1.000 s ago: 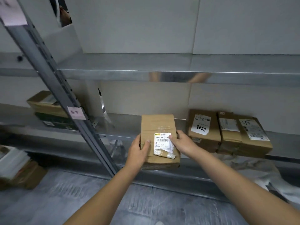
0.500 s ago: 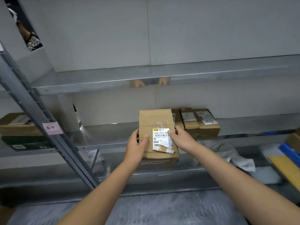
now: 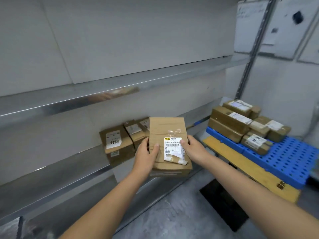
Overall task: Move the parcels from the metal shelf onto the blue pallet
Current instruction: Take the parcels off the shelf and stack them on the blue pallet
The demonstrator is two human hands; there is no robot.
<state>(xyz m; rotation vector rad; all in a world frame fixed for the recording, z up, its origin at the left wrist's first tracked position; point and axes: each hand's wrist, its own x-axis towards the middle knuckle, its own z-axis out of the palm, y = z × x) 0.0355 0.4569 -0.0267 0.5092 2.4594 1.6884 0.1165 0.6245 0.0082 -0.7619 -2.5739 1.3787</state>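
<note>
both hands grip brown parcel [image 3: 168, 135] in air before metal shelf [image 3: 69, 163]: left hand [image 3: 145, 155] on left edge, right hand [image 3: 193, 149] on right; blue pallet [image 3: 284, 156] at right carries stacked parcels [image 3: 241, 123].

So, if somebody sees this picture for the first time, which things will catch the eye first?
First, the brown cardboard parcel with a peeling white label, held in mid-frame between the left hand and the right hand. To the right, the blue pallet carries a pile of parcels. Behind the held one, a few more boxes sit on the metal shelf.
</note>
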